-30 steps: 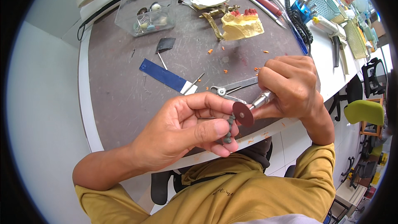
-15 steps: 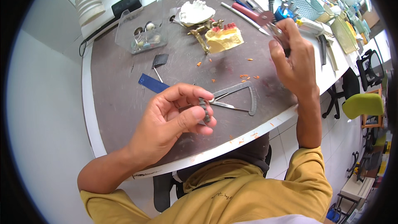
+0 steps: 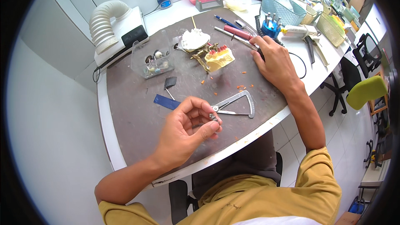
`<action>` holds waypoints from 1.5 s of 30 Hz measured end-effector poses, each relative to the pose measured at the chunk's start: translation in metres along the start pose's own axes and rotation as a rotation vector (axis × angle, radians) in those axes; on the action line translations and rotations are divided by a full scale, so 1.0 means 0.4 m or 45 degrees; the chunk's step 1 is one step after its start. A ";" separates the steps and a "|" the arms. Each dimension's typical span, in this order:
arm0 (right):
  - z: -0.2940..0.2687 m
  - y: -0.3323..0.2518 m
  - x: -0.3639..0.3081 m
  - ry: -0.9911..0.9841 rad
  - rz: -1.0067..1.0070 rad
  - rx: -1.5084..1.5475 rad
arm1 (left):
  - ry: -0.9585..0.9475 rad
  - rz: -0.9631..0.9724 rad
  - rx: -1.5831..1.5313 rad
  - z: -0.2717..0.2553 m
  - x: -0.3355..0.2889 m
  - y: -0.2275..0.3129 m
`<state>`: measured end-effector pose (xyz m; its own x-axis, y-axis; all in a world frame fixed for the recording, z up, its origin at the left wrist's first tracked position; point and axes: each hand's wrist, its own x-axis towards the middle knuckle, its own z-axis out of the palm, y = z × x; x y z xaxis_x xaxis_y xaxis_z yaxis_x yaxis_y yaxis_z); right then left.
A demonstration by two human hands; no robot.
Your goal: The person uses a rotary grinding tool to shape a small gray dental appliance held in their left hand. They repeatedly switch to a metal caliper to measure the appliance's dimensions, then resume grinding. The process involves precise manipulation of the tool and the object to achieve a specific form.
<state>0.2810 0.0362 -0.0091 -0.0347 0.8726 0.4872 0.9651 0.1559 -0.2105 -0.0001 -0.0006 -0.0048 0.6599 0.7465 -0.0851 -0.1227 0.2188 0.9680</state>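
Note:
My left hand [image 3: 183, 127] is raised over the near part of the bench, fingertips pinching a small grey ridged piece [image 3: 213, 117] like a row of dental crowns. Beneath those fingers lies a metal caliper gauge [image 3: 246, 96] with a curved scale. At the right, my right hand [image 3: 275, 60] is closed around a slim rotary handpiece with a thin disc [image 3: 233, 36] at its tip; the palm hides most of its body. Beside it are a silver pen-like tool [image 3: 220, 29] and a pink-handled tool [image 3: 237, 32].
A yellow dental model with red teeth [image 3: 219, 60] stands mid-bench beside a white plaster model [image 3: 195, 39]. Left of them is a clear box of burs [image 3: 154, 68]. A blue strip [image 3: 166, 101] and orange shavings lie nearby. A blue bur holder [image 3: 271, 28] and baskets [image 3: 283, 10] line the right back.
My right hand has lowered toward the bench and moved left with the handpiece, whose disc now shows edge-on. My left hand still pinches the grey piece. The view has shifted, showing more of the back.

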 end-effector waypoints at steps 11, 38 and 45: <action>0.020 -0.007 -0.016 0.086 -0.029 -0.113 | 0.091 0.163 0.126 0.023 0.031 -0.022; 0.022 0.003 -0.019 0.021 -0.116 -0.291 | 0.286 0.362 0.035 -0.049 0.068 0.002; -0.046 -0.023 -0.049 0.466 -0.426 0.012 | 0.287 0.249 0.046 -0.061 0.073 -0.004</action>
<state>0.2777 0.0091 -0.0011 -0.2473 0.5542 0.7948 0.9141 0.4055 0.0017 0.0013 0.0359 -0.0145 0.4444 0.8940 0.0576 -0.2023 0.0375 0.9786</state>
